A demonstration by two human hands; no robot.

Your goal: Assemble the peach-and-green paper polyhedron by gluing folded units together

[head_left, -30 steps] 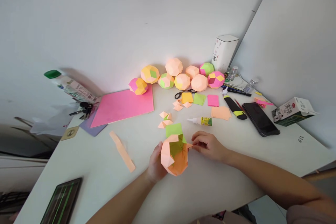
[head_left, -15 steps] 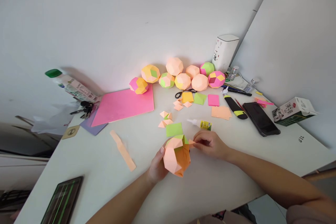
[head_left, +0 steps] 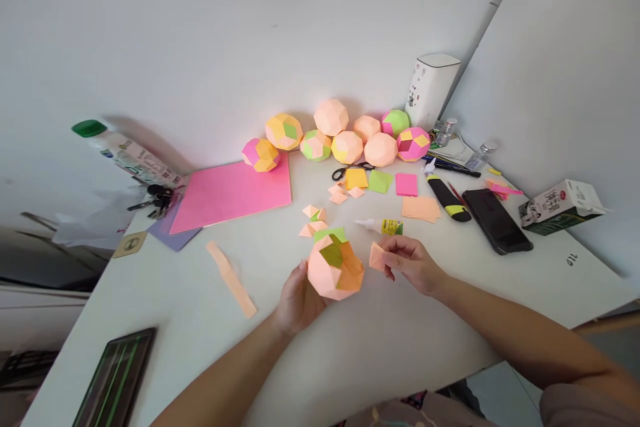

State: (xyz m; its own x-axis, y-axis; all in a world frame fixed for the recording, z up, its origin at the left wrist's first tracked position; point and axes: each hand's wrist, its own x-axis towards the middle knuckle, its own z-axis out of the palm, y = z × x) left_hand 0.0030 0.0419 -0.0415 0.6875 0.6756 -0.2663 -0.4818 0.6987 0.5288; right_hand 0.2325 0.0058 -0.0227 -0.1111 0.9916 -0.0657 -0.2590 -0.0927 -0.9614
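Note:
My left hand (head_left: 300, 299) is closed around the left side and underside of a peach paper ball (head_left: 325, 273). The ball's opening tilts up and to the right, showing a green and orange inside. Pinched between the fingertips of my right hand (head_left: 407, 263) is a small folded peach paper piece (head_left: 377, 257), a short gap to the right of the ball. A green paper square (head_left: 331, 233) lies partly hidden behind the ball. Just beyond my right hand is a small glue bottle (head_left: 391, 226) on its side. Several small folded pieces (head_left: 314, 219) sit beyond the ball.
Finished paper balls (head_left: 331, 118) line the wall. Scissors (head_left: 340, 173), sticky-note squares (head_left: 407, 185), a utility knife (head_left: 447, 199) and a phone (head_left: 497, 220) lie beyond and right. A milk carton (head_left: 563, 203) stands far right. Leftward are a peach strip (head_left: 231, 278), a pink sheet (head_left: 233, 195) and a dark tablet (head_left: 116, 377).
My right hand has drawn the small peach piece away from the ball's rim to the right. My left hand has turned the ball, so its opening faces more upward.

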